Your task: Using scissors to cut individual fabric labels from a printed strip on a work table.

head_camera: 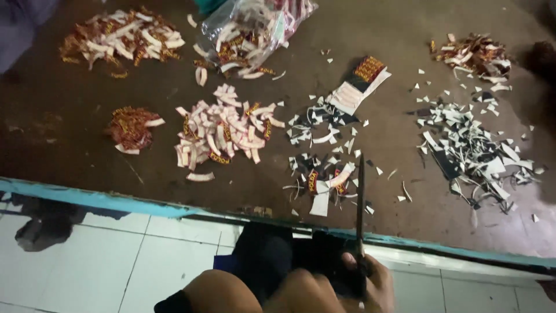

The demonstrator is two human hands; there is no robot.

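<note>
My right hand grips the scissors at the near edge of the surface, blades pointing far over the small scrap pile. I cannot pick out my left hand or tell its state. A label pile lies to the left, white trimmings to the right, a bag at the far side.

The surface lies bare along its near edge at left, and in a lane between the white label pile and the red pile. Scissors stand upright over the front edge, beside scattered offcuts. The plastic bag blocks the far middle.
</note>
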